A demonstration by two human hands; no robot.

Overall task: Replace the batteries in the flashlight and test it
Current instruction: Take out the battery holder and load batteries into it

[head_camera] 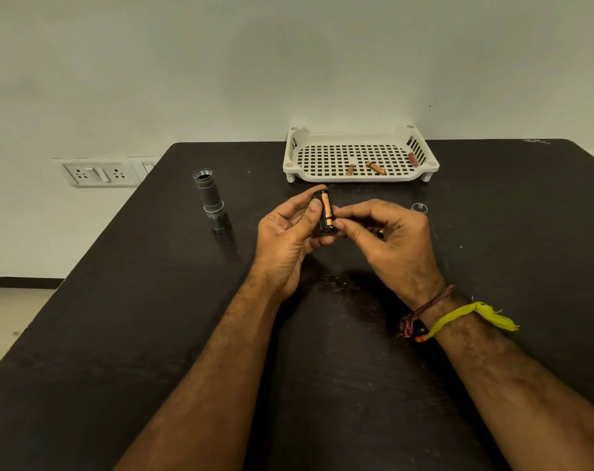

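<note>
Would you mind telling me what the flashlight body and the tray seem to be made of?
The flashlight body looks like grey metal with a dull satin finish: it shows a bright threaded rim at its open top and soft highlights down its side. The tray looks like moulded cream plastic, fairly matt, with a regular grid of holes in its floor and slotted walls. Neither is certain from sight alone.

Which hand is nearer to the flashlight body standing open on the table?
Left. The left hand is just right of the flashlight body, gripping the battery holder; the right hand is farther right, beyond the holder.
</note>
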